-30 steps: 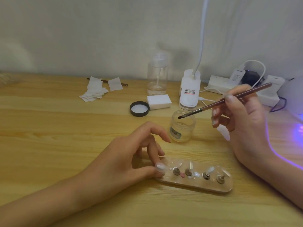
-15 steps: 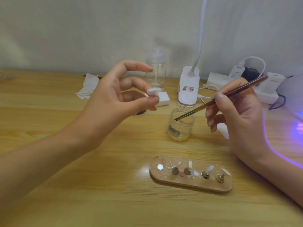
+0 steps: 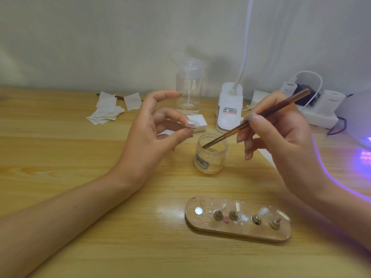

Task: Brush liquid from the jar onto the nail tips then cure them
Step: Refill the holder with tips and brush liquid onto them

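Note:
A small clear glass jar (image 3: 210,157) stands open in the middle of the wooden table. My right hand (image 3: 281,137) grips a brown brush (image 3: 261,116), and its bristle end dips inside the jar's mouth. My left hand (image 3: 152,135) is raised to the left of the jar and pinches a pale nail tip (image 3: 191,124) on its holder between thumb and finger. Nearer to me lies an oval wooden stand (image 3: 236,229) carrying several small metal holders with clear nail tips; its leftmost spot shows only a bare round magnet.
At the right edge a curing lamp (image 3: 361,125) throws purple light. Behind the jar are a clear pump bottle (image 3: 188,91), a white lamp base (image 3: 229,109), a white block (image 3: 197,122), a power strip (image 3: 313,113) with plugs, and white wipes (image 3: 108,111) at back left.
My left hand lifted a nail tip off the stand's left end and raised it beside the jar. My right hand lowered the brush tip into the jar.

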Demonstrator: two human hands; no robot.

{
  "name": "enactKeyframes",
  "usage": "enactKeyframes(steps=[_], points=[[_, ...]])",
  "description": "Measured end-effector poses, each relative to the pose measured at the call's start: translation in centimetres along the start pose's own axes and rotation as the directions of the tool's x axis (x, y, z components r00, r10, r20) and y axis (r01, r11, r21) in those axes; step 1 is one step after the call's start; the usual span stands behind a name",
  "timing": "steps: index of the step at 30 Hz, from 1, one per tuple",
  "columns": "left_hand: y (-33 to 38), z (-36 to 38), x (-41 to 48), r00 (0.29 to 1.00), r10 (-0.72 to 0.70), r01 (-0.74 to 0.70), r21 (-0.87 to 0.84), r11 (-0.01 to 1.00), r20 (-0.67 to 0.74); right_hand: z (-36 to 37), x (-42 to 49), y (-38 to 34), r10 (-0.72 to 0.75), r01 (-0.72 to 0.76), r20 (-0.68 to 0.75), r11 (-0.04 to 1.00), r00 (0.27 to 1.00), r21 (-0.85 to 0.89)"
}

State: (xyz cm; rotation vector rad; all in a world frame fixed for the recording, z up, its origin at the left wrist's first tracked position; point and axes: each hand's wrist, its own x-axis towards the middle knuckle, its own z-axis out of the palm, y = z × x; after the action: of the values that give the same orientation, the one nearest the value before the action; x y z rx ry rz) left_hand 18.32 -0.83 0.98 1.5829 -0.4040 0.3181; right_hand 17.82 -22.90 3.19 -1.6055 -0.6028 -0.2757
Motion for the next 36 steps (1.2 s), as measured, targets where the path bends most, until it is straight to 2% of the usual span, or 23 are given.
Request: enactKeyframes(steps=[14,18,23,27,31,36], points=[[0.1,-0.3,-0.3,0.998,0.02,-0.021,0.006,1.0,0.058,0.1,0.1,1.1,0.095,-0.093,0.102,0.995,0.99,-0.032],[0.1,-0.3,-0.4,0.997,0.03,-0.031,0.018,0.999,0.07,0.1,0.1,1.2,0.098,-0.1,0.059,0.995,0.993,0.021],[0.1,-0.5,-0.5,0.997,0.004,-0.006,0.028,1.0,0.071,-0.6,0.1,1.6,0.106,-0.092,-0.099,0.986,0.989,0.141],[0.1,-0.5,-0.5,0.998,-0.007,0.004,0.05,0.999,0.069,-1.2,-0.1,2.1,0.161,-0.121,-0.168,0.967,0.973,0.225],[0.3,-0.3,-0.7,0.997,-0.004,-0.002,0.087,0.996,0.071,-1.7,-0.4,2.4,0.235,-0.183,-0.157,0.941,0.959,0.285],[0.3,-0.3,-0.7,0.994,-0.041,0.037,0.038,0.999,0.097,-1.6,-0.3,2.4,0.262,-0.218,-0.109,0.925,0.959,0.31]])
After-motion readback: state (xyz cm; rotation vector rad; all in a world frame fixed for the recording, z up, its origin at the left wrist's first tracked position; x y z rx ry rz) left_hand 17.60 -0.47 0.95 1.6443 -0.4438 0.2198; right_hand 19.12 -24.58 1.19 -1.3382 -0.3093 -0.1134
